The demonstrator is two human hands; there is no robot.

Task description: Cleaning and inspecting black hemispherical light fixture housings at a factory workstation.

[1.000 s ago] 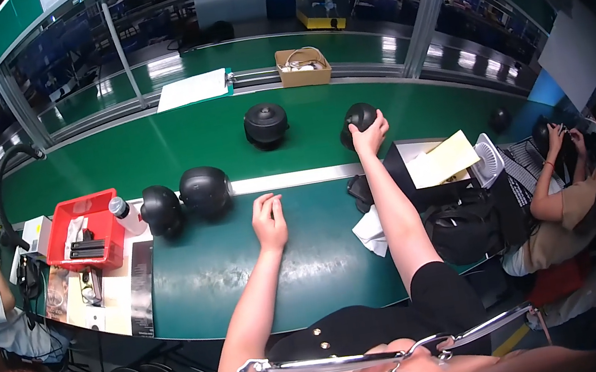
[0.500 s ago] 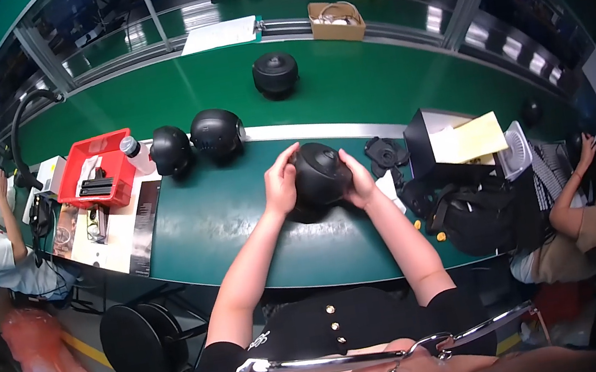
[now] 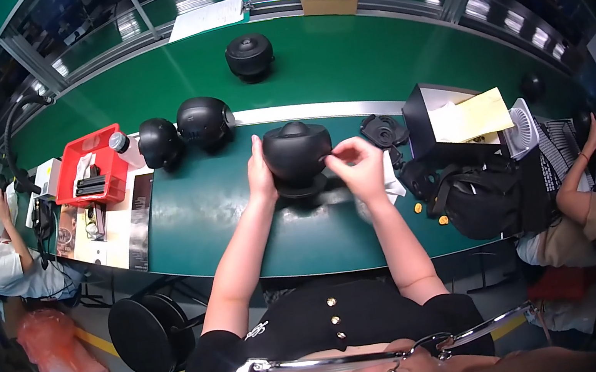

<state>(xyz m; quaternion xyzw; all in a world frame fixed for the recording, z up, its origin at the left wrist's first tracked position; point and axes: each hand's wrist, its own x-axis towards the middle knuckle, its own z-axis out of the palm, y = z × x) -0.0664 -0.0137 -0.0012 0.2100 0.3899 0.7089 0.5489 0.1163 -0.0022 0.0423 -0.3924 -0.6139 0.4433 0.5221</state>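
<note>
A black rounded device (image 3: 297, 152) with a domed top stands upright on a dark disc-like base on the green table. My left hand (image 3: 261, 176) lies along its left side, fingers extended upward and steadying it. At its right side, the thumb and fingertips of my right hand (image 3: 360, 167) are pinched together against the shell. Whatever they may hold is too small to make out. Beyond, similar black devices stand: one (image 3: 249, 57) on the far green surface, and two more, a larger one (image 3: 204, 121) and a smaller one (image 3: 159, 142), to the left.
Left of me are a red bin (image 3: 90, 166) and a clear bottle (image 3: 125, 149). On the right are a black open box (image 3: 422, 123) with yellow paper, black parts (image 3: 383, 130), a white fan (image 3: 520, 127) and a black bag (image 3: 475, 197). Co-workers sit at both sides.
The device has gone from tilted between both palms to upright on the table. My right hand has shifted from cupping its side to a pinch there. The whole view has shifted slightly.
</note>
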